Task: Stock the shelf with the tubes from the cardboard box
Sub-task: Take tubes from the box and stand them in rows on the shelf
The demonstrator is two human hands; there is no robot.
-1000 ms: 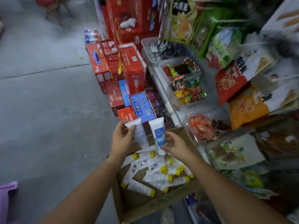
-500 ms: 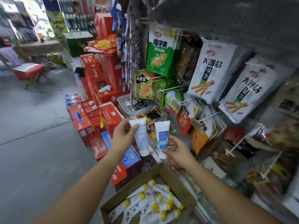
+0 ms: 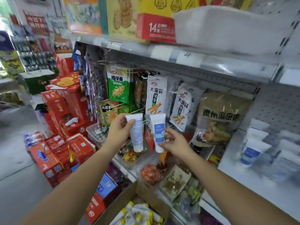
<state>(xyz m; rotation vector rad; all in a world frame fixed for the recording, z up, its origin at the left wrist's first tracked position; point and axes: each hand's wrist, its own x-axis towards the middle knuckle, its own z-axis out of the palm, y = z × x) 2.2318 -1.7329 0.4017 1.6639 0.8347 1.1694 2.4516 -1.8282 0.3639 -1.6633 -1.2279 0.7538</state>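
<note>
Shop aisle, grey floor (image 3: 16, 176) on the left, metal shelving on the right; pegboard bay straight ahead hung with snack bags (image 3: 118, 86); red gift boxes (image 3: 65, 111) stacked on the floor beyond it; white bin (image 3: 227, 28) and cartons on the upper shelf (image 3: 178, 57), motion-blurred. Both arms out in front of the pegboard, one tube each. Left hand (image 3: 119, 129) curled round the upper half of the left tube (image 3: 136, 135), thumb across the front, fingers behind; tube near upright, crimped end up, cap down, fine-print side toward the camera. Right hand (image 3: 174, 142) pinches the right tube (image 3: 158, 133) low down near the cap between thumb and fingertips, other fingers loosely spread; crimp up, blue label facing the camera. Tubes just beside each other, small gap, not touching; both in the air, not resting on any shelf. Cardboard box (image 3: 123, 202) at the bottom edge between the forearms, flaps open, holds a heap of white tubes with yellow caps (image 3: 138, 213) lying flat. Lower right shelf (image 3: 230, 161) carries white-and-blue packs (image 3: 250, 153), too blurred to say whether tubes or cartons.
</note>
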